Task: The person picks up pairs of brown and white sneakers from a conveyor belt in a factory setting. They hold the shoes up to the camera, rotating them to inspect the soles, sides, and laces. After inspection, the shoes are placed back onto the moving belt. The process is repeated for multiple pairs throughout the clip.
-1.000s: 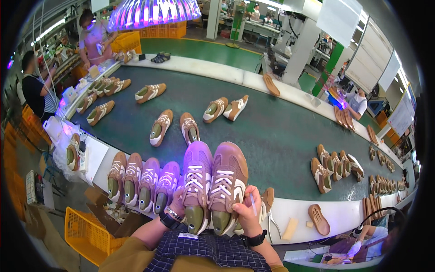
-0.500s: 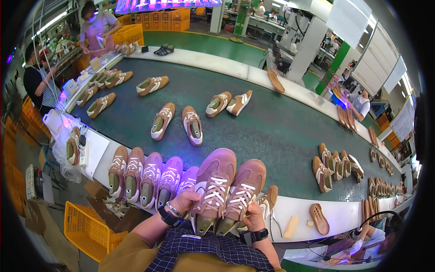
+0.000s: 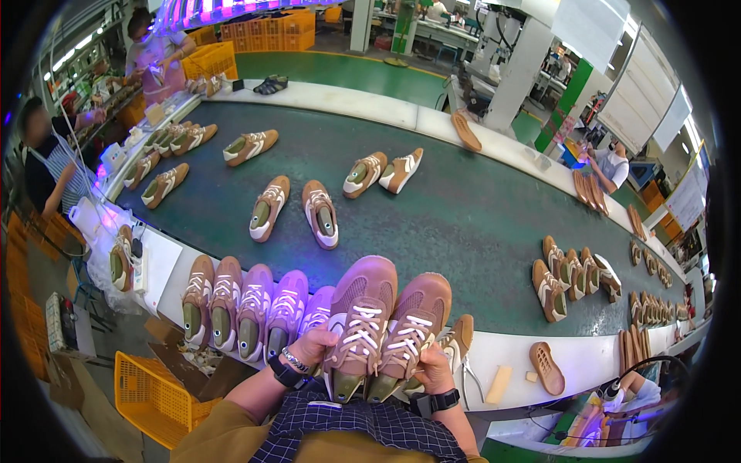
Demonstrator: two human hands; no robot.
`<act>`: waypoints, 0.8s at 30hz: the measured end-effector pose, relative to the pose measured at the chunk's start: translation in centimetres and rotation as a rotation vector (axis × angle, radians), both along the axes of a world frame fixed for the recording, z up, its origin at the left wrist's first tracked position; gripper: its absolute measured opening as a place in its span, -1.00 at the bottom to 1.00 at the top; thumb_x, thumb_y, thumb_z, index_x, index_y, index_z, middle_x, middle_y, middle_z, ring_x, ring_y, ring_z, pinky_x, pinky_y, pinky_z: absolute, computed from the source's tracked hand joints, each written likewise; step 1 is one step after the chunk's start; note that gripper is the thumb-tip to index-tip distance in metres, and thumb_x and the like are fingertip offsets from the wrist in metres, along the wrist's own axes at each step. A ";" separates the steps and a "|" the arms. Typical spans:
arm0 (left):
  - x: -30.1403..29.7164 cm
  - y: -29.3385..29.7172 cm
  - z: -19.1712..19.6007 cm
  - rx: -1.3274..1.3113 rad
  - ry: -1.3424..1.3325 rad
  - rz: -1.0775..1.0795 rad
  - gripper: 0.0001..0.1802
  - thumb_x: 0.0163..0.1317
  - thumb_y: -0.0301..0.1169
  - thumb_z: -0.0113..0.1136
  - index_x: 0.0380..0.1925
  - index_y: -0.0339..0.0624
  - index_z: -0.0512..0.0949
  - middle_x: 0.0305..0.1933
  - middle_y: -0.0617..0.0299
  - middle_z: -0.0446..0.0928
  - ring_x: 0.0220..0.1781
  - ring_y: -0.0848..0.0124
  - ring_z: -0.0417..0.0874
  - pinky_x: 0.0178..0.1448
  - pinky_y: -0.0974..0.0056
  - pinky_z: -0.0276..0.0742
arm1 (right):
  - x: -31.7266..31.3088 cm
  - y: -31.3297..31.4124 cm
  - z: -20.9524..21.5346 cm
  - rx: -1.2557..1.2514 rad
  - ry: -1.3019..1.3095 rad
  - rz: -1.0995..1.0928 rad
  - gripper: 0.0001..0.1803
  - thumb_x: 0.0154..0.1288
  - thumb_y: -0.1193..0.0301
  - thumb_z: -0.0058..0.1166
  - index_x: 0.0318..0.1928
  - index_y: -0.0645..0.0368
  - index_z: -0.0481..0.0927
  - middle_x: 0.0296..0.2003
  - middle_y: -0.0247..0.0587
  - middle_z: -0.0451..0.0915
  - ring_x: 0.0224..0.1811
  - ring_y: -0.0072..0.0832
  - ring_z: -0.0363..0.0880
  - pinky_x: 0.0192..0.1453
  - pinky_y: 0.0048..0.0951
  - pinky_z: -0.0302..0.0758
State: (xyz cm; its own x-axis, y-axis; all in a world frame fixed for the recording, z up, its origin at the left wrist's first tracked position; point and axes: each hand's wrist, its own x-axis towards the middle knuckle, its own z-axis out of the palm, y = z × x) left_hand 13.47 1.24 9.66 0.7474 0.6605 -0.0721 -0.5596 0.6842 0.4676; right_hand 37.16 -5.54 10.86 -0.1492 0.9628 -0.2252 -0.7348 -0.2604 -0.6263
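My left hand (image 3: 312, 349) is closed on the heel side of a brown sneaker (image 3: 363, 299) with white laces. My right hand (image 3: 436, 370) grips a matching sneaker (image 3: 419, 310) beside it. Both toes point away from me, and an olive-green form fills each shoe's opening. The pair is held side by side over the near white ledge (image 3: 513, 347). To the left of my left hand stands a row of similar sneakers (image 3: 225, 296), some under purple light. Behind my right hand another sneaker (image 3: 461, 337) is partly hidden, with metal pincers (image 3: 468, 378) beside it.
A dark green conveyor belt (image 3: 432, 239) carries scattered sneakers (image 3: 320, 212) and a cluster (image 3: 575, 274) at right. On the ledge lie a tan sole (image 3: 546, 370) and a pale yellow block (image 3: 499, 384). A yellow crate (image 3: 150, 397) stands lower left. Co-workers (image 3: 614, 166) work around the belt.
My hands hold the same two sneakers almost unmoved. The view has shifted slightly. At the far left, a person in a striped apron has changed posture, with an arm now stretched out.
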 end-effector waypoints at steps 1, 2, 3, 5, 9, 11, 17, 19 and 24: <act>0.0 0.0 -0.2 -0.001 0.000 0.006 -0.26 -0.09 -0.32 0.30 0.13 -0.37 0.31 0.03 0.05 0.50 0.05 0.27 0.55 0.19 0.20 0.43 | 0.0 0.1 -0.1 0.001 0.001 0.002 -0.20 -0.10 0.37 0.26 0.19 0.32 0.23 0.01 -0.06 0.46 0.05 -0.25 0.49 0.18 -0.22 0.42; 0.0 0.0 -0.3 -0.003 -0.002 0.011 -0.27 -0.09 -0.32 0.30 0.13 -0.37 0.31 0.04 0.05 0.50 0.05 0.27 0.55 0.20 0.19 0.42 | 0.0 0.2 -0.1 0.002 0.001 0.003 -0.21 -0.08 0.36 0.26 0.19 0.32 0.23 0.02 -0.06 0.46 0.05 -0.24 0.49 0.19 -0.22 0.42; 0.0 0.0 -0.5 -0.006 0.026 0.028 -0.26 -0.09 -0.32 0.29 0.14 -0.37 0.30 0.06 0.05 0.49 0.07 0.27 0.53 0.22 0.19 0.40 | 0.1 0.3 -0.2 0.002 0.001 0.005 -0.22 -0.06 0.35 0.25 0.19 0.33 0.23 0.02 -0.06 0.46 0.05 -0.24 0.48 0.19 -0.23 0.41; 0.1 0.0 -0.8 -0.010 0.083 0.065 -0.25 -0.08 -0.31 0.28 0.15 -0.36 0.27 0.09 0.05 0.46 0.11 0.27 0.51 0.25 0.18 0.37 | -0.1 0.5 -0.6 -0.008 0.019 -0.017 -0.24 -0.01 0.34 0.22 0.20 0.33 0.22 0.04 -0.06 0.45 0.05 -0.24 0.48 0.20 -0.23 0.40; 0.6 0.2 -1.4 0.041 0.126 0.192 -0.23 -0.04 -0.29 0.28 0.19 -0.34 0.23 0.11 0.09 0.43 0.14 0.28 0.47 0.28 0.19 0.33 | 0.6 1.1 -3.0 -0.085 -0.032 -0.085 -0.45 0.12 0.31 0.13 0.09 0.35 0.36 -0.03 -0.09 0.51 0.01 -0.32 0.51 0.19 -0.27 0.40; 0.6 0.2 -2.1 0.047 0.109 0.230 -0.25 -0.04 -0.32 0.30 0.18 -0.29 0.25 0.09 0.13 0.44 0.12 0.30 0.48 0.26 0.20 0.33 | 0.7 1.4 -3.2 -0.170 -0.086 -0.132 -0.60 0.19 0.33 0.06 -0.02 0.35 0.46 -0.12 -0.11 0.57 -0.07 -0.39 0.56 0.10 -0.33 0.46; 0.9 0.9 -3.4 0.042 0.018 0.229 -0.26 -0.07 -0.39 0.32 0.17 -0.28 0.26 0.07 0.14 0.45 0.11 0.29 0.48 0.26 0.20 0.33 | 2.5 1.7 -5.5 -0.352 -0.830 0.028 -0.58 0.11 0.31 0.19 -0.10 0.37 0.53 -0.25 -0.14 0.60 -0.24 -0.46 0.56 -0.13 -0.48 0.49; 1.0 0.9 -3.1 0.010 0.013 0.181 -0.26 -0.08 -0.41 0.31 0.17 -0.28 0.26 0.07 0.13 0.45 0.11 0.27 0.48 0.26 0.19 0.33 | 3.1 1.2 -7.1 -0.243 -1.145 -0.024 -0.61 0.13 0.26 0.19 -0.19 0.37 0.57 -0.33 -0.15 0.60 -0.27 -0.50 0.52 -0.14 -0.53 0.43; 1.7 0.7 -1.9 -0.069 -0.074 0.089 -0.26 -0.04 -0.34 0.27 0.18 -0.32 0.25 0.10 0.08 0.44 0.13 0.24 0.47 0.27 0.17 0.33 | -0.7 3.0 2.3 0.063 -0.906 -0.235 -0.57 0.24 0.26 0.09 -0.04 0.37 0.46 -0.17 -0.17 0.54 -0.16 -0.53 0.48 -0.05 -0.50 0.42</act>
State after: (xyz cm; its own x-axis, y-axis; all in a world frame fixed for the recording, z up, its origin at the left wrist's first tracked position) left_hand 15.19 1.92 7.72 0.6908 0.7199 -0.0671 -0.6508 0.6595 0.3762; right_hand 36.44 -2.54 13.11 0.2578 0.9602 -0.1071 0.0102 -0.1135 -0.9935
